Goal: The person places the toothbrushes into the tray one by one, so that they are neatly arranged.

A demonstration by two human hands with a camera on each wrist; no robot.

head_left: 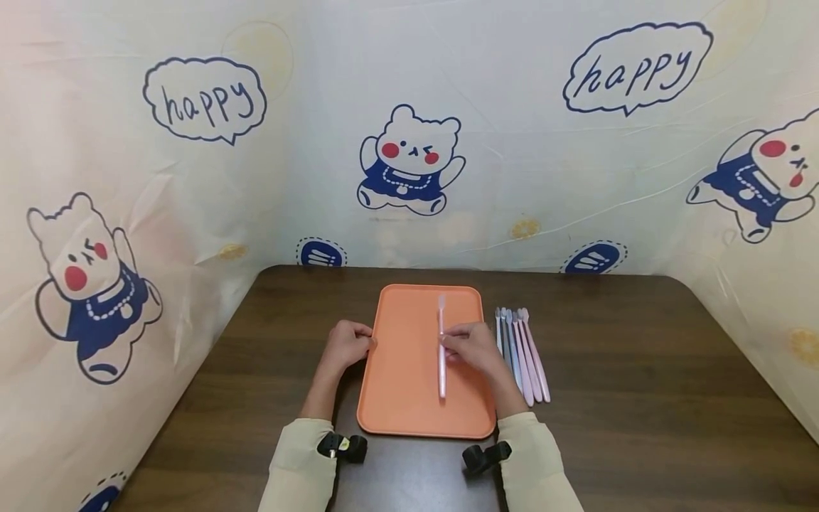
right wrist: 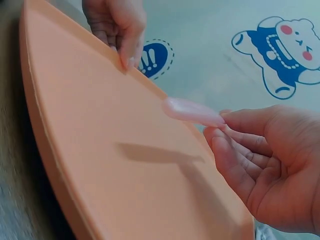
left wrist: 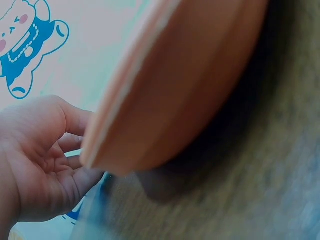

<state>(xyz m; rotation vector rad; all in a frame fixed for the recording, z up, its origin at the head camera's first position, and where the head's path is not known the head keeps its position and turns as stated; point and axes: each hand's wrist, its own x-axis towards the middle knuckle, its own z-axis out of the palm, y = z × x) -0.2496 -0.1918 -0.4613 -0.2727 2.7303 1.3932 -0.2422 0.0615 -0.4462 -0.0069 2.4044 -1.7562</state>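
Observation:
An orange tray (head_left: 403, 384) lies on the table, its long sides running away from me. My left hand (head_left: 350, 344) grips its left rim; in the left wrist view the thumb and fingers (left wrist: 75, 127) pinch the tray's edge (left wrist: 165, 90). Over the tray's right half, my right hand (head_left: 472, 345) pinches a pink toothbrush (head_left: 442, 370) near its middle, bristle end pointing away. The toothbrush handle (right wrist: 192, 111) casts a shadow on the tray floor in the right wrist view, held above it between thumb and fingertips of the right hand (right wrist: 272, 165).
Several toothbrushes (head_left: 532, 359), bluish and pink, lie side by side just right of the tray, partly behind the right forearm. Brown table (head_left: 640, 370) extends to both sides. A printed curtain (head_left: 512, 178) encloses the back and sides. Each sleeve carries a black wrist camera (head_left: 486, 457).

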